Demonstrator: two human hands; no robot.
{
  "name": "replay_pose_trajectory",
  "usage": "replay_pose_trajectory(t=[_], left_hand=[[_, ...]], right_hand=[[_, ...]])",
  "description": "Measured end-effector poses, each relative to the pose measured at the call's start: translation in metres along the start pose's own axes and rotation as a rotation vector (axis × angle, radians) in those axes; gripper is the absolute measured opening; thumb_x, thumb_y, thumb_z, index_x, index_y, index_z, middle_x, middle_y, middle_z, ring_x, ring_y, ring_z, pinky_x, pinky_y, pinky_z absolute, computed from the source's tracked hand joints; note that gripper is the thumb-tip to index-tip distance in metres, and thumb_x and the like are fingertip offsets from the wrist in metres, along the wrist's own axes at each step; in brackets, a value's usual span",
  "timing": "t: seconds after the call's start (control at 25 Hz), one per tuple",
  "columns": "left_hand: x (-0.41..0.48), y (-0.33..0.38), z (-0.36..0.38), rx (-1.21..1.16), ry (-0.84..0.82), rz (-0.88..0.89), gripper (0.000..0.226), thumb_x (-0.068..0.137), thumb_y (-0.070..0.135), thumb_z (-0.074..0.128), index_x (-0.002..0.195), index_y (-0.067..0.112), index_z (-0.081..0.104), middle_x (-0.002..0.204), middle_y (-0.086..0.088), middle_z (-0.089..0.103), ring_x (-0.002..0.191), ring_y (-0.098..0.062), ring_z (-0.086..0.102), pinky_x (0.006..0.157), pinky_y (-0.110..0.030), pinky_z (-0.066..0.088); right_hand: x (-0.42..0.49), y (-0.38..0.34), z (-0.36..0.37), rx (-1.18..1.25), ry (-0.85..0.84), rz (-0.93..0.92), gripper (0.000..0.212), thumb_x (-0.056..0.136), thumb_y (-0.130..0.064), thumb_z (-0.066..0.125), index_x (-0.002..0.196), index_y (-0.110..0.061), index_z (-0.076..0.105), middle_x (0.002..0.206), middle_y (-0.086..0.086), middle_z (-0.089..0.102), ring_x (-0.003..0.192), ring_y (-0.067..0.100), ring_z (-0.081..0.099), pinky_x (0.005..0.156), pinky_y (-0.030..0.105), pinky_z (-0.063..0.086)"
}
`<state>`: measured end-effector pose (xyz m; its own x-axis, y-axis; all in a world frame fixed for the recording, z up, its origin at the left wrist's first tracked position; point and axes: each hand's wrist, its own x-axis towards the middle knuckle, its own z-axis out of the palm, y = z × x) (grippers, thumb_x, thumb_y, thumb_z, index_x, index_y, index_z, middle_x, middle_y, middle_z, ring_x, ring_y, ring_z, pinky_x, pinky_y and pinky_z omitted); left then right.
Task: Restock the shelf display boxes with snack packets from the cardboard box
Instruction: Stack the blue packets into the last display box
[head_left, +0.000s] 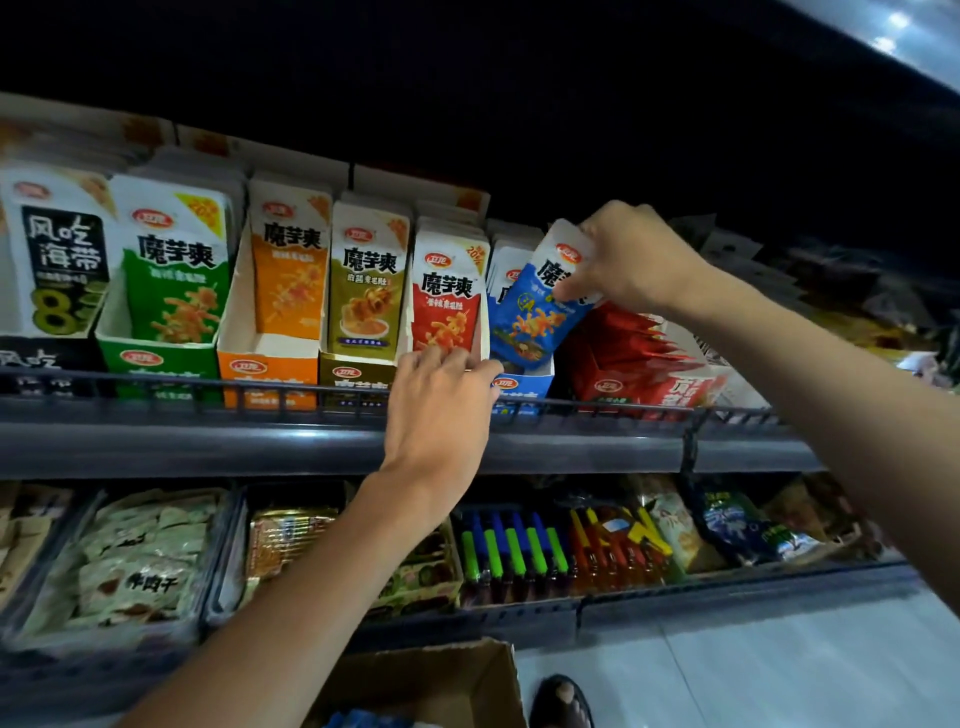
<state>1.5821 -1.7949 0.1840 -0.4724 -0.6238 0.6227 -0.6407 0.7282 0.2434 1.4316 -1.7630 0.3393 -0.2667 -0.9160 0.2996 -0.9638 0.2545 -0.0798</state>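
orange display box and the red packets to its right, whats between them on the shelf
The olive display box with its own packets stands between them, as the head view shows.

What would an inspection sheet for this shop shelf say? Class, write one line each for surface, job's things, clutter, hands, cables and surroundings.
Surface: top shelf, with a wire rail, carries a row of display boxes.
Job's things: blue packet tilted, lower end inside the blue display box; cardboard box open on the floor below.
Clutter: red packets lean untidily right of the blue display box.
Hands: right hand pinches the blue packet's top; left hand touches the red-and-white packet beside it.
Cables: nothing seen.
Surroundings: lower shelf of other goods; pale tiled floor; dim lighting.
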Motion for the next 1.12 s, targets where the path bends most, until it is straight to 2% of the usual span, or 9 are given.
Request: replay_pose_trajectory(t=[0.12, 0.24, 0.32, 0.4, 0.48, 0.64, 0.8, 0.92, 1.12], left_hand=[[-0.001, 0.000, 0.000, -0.008, -0.010, 0.001, 0.028, 0.096, 0.032, 0.055, 0.120, 0.024, 0.066, 0.106, -0.003, 0.070, 0.098, -0.025, 0.058, 0.086, -0.038, 0.037], [-0.002, 0.000, 0.001, 0.006, 0.005, -0.003, 0.030, 0.096, 0.034, 0.054, 0.123, 0.027, 0.064, 0.109, 0.000, 0.069, 0.099, -0.023, 0.057, 0.087, -0.036, 0.036], [-0.002, -0.001, 0.003, 0.010, 0.006, -0.005, 0.030, 0.094, 0.034, 0.055, 0.123, 0.028, 0.063, 0.108, 0.001, 0.069, 0.099, -0.022, 0.057, 0.086, -0.035, 0.036], [-0.002, -0.002, 0.004, 0.012, 0.006, -0.004, 0.031, 0.092, 0.035, 0.059, 0.122, 0.028, 0.064, 0.106, 0.001, 0.069, 0.095, -0.022, 0.058, 0.084, -0.034, 0.036], [-0.001, -0.002, 0.005, 0.014, 0.012, -0.006, 0.031, 0.090, 0.035, 0.060, 0.120, 0.028, 0.066, 0.103, 0.001, 0.070, 0.093, -0.021, 0.058, 0.083, -0.034, 0.036], [-0.002, -0.001, 0.005, 0.015, 0.002, -0.014, 0.032, 0.092, 0.036, 0.059, 0.122, 0.027, 0.065, 0.105, -0.001, 0.069, 0.096, -0.022, 0.058, 0.086, -0.035, 0.037], [-0.003, 0.000, 0.004, -0.003, -0.015, -0.010, 0.035, 0.094, 0.035, 0.055, 0.127, 0.026, 0.061, 0.113, 0.000, 0.067, 0.103, -0.022, 0.056, 0.091, -0.035, 0.036], [-0.002, -0.001, 0.004, -0.007, -0.017, -0.006, 0.035, 0.093, 0.034, 0.056, 0.127, 0.026, 0.062, 0.112, 0.000, 0.067, 0.102, -0.022, 0.057, 0.091, -0.036, 0.036], [-0.001, -0.002, 0.005, 0.005, -0.021, 0.003, 0.034, 0.090, 0.032, 0.061, 0.123, 0.024, 0.065, 0.108, -0.001, 0.069, 0.098, -0.023, 0.058, 0.088, -0.037, 0.038]], right_hand=[[0.012, -0.007, 0.014, -0.137, -0.116, -0.098, 0.028, 0.077, -0.023, 0.082, 0.086, -0.006, 0.061, 0.090, 0.010, 0.057, 0.090, 0.025, 0.055, 0.070, 0.031, 0.038], [0.019, -0.009, 0.037, -0.251, -0.126, -0.141, 0.036, 0.081, -0.023, 0.079, 0.110, -0.006, 0.065, 0.111, 0.016, 0.065, 0.101, 0.032, 0.061, 0.078, 0.037, 0.049], [0.021, -0.008, 0.045, -0.336, -0.082, -0.150, 0.047, 0.084, -0.025, 0.076, 0.126, -0.013, 0.061, 0.121, 0.017, 0.064, 0.110, 0.037, 0.060, 0.082, 0.039, 0.048], [0.018, -0.006, 0.050, -0.399, 0.007, -0.167, 0.050, 0.085, -0.026, 0.074, 0.129, -0.016, 0.053, 0.120, 0.017, 0.064, 0.111, 0.039, 0.059, 0.075, 0.039, 0.043], [0.013, -0.004, 0.057, -0.377, 0.133, -0.193, 0.055, 0.082, -0.022, 0.076, 0.128, -0.015, 0.048, 0.119, 0.014, 0.063, 0.109, 0.038, 0.059, 0.073, 0.040, 0.040], [-0.004, 0.002, 0.083, -0.296, 0.359, -0.213, 0.070, 0.072, -0.010, 0.080, 0.134, -0.011, 0.048, 0.125, 0.014, 0.054, 0.112, 0.033, 0.054, 0.094, 0.042, 0.044], [-0.013, 0.006, 0.096, -0.200, 0.318, -0.228, 0.097, 0.067, -0.014, 0.086, 0.148, -0.007, 0.033, 0.144, 0.020, 0.039, 0.135, 0.036, 0.038, 0.115, 0.046, 0.034], [-0.008, 0.004, 0.099, -0.201, 0.287, -0.216, 0.107, 0.061, -0.018, 0.091, 0.149, -0.007, 0.030, 0.142, 0.019, 0.040, 0.134, 0.034, 0.037, 0.116, 0.047, 0.031], [-0.002, 0.002, 0.102, -0.217, 0.278, -0.185, 0.107, 0.058, -0.017, 0.092, 0.147, -0.007, 0.032, 0.138, 0.016, 0.043, 0.130, 0.033, 0.039, 0.115, 0.046, 0.032]])
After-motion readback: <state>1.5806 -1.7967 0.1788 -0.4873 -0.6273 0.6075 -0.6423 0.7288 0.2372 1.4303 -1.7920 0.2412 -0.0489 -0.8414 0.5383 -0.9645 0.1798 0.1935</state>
